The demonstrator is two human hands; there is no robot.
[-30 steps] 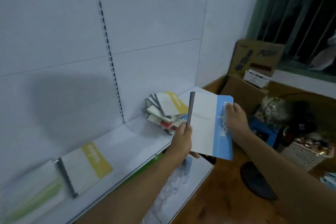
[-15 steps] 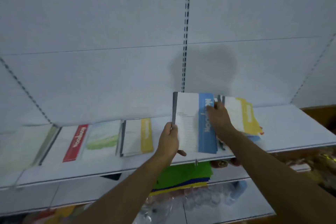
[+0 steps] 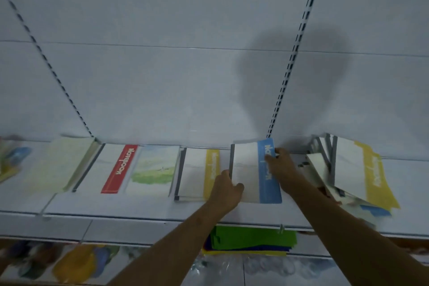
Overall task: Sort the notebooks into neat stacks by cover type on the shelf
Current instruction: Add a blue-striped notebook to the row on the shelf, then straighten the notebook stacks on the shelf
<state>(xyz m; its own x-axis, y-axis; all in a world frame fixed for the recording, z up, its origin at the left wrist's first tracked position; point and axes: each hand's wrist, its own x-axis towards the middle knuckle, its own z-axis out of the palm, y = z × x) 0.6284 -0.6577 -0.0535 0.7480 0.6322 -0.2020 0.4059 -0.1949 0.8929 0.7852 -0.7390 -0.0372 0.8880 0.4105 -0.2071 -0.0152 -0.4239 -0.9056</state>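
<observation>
Now we have the blue-banded notebook (image 3: 255, 173) lying on the white shelf (image 3: 139, 206), our left hand (image 3: 226, 189) gripping its lower left corner with curled fingers and our right hand (image 3: 282, 165) pressing down on the blue band, fingers bent over it. Just to its left, we see the yellow-banded notebook (image 3: 199, 173), the green landscape one (image 3: 154, 167) and the red-banded one (image 3: 113, 167) laid out side by side. We judge the job partly done, since the untidy pile (image 3: 355, 174) at the right is not yet sorted.

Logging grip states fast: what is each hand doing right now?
Left hand: grips the blue-striped notebook at its spine-side edge.
Right hand: fingers on the same notebook's blue stripe; whether it grips cannot be told.
</observation>
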